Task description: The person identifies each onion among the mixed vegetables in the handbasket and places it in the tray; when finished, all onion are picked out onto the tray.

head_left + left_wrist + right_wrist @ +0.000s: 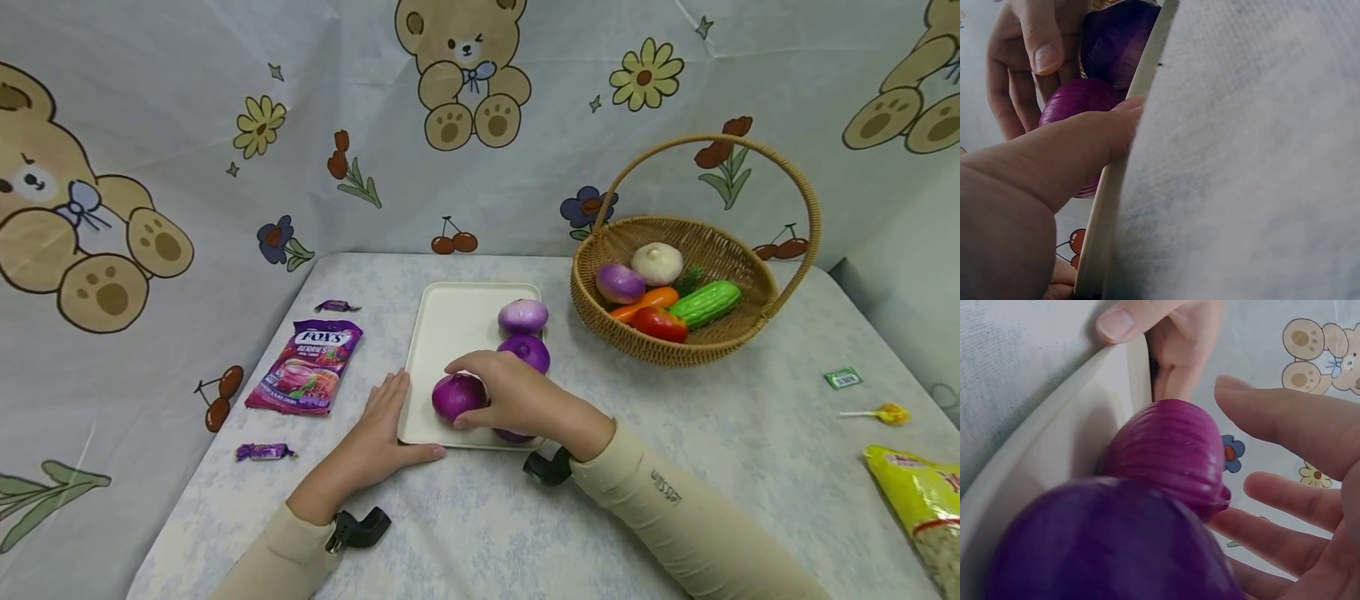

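A white tray (452, 329) lies on the table with several onions on it. My right hand (519, 397) is over its front part, thumb and fingers spread around a magenta onion (454, 398). In the right wrist view a gap shows between the thumb and that onion (1169, 453); a finger reaches its far end. A pale purple onion (522, 317) and a darker one (528, 350) sit along the tray's right side. Another purple onion (513, 436) is mostly hidden under my right hand. My left hand (375, 442) rests at the tray's front left corner, fingers extended.
At the back right, a wicker basket (660, 354) holds toy vegetables. Left of the tray lie a purple candy bag (307, 368) and two wrapped candies (264, 452). On the right are a green wrapped candy (843, 378), a lollipop (891, 414) and a yellow bag (918, 496).
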`<action>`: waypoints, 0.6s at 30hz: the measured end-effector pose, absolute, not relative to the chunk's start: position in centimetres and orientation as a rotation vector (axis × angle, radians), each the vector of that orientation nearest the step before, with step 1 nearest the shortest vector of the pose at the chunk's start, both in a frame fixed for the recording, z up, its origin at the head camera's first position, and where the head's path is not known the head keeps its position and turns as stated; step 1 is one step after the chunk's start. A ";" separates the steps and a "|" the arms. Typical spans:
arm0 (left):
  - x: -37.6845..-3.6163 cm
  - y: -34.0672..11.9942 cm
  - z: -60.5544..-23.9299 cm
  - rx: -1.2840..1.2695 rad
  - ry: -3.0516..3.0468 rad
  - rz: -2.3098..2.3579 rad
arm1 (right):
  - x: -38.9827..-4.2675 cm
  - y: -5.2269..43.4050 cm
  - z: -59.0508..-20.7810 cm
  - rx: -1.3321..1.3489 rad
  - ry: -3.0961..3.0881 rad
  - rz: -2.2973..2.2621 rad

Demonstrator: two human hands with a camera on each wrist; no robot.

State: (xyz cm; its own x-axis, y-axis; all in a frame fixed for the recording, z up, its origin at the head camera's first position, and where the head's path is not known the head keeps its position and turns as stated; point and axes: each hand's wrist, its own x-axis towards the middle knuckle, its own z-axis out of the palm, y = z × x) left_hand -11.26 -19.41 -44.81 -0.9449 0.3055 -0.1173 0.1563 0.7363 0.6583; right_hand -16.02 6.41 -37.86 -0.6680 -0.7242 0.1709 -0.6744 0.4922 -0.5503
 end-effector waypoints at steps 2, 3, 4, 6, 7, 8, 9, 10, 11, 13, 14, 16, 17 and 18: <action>-11.3 -19.4 -44.8 0.370 2.722 1.007 | -16.0 6.5 -37.6 -1.239 2.648 -0.920; -11.2 -19.4 -44.9 0.370 2.722 1.008 | -16.0 6.6 -37.5 -1.238 2.654 -0.920; -11.2 -19.4 -44.9 0.371 2.722 1.010 | -16.0 6.7 -37.4 -1.238 2.659 -0.922; -11.2 -19.5 -44.9 0.373 2.724 1.013 | -16.1 6.9 -37.2 -1.246 2.673 -0.929; -11.2 -19.5 -44.9 0.375 2.724 1.014 | -16.1 7.0 -37.1 -1.248 2.681 -0.934; -11.2 -19.5 -44.9 0.376 2.724 1.015 | -16.2 7.1 -37.0 -1.250 2.690 -0.938; -11.2 -19.4 -44.8 0.378 2.725 1.016 | -16.2 7.2 -36.9 -1.252 2.699 -0.942; -11.2 -19.4 -44.8 0.379 2.725 1.018 | -16.3 7.3 -36.8 -1.252 2.707 -0.952; -11.2 -19.4 -44.8 0.382 2.726 1.020 | -16.3 7.4 -36.7 -1.245 2.711 -0.967; -11.2 -19.4 -44.8 0.385 2.728 1.023 | -16.5 7.7 -36.4 -1.233 2.720 -0.994; -11.2 -19.4 -44.8 0.387 2.728 1.024 | -16.6 7.9 -36.1 -1.227 2.721 -1.013; -11.3 -19.4 -44.8 0.391 2.726 1.029 | -17.0 8.4 -35.7 -1.202 2.732 -1.032; -11.3 -19.4 -44.9 0.392 2.726 1.032 | -17.2 8.6 -35.5 -1.198 2.743 -1.042; -11.3 -19.4 -44.9 0.392 2.725 1.033 | -17.4 8.9 -35.2 -1.192 2.755 -1.046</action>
State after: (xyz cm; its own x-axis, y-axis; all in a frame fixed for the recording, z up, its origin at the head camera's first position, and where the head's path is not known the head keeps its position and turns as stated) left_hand -11.31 -19.42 -44.87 -0.9446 0.3147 -0.0929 0.1740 0.7205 0.6713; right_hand -17.35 8.94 -35.19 -0.7183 -0.6374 0.2788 -0.6619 0.5027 -0.5560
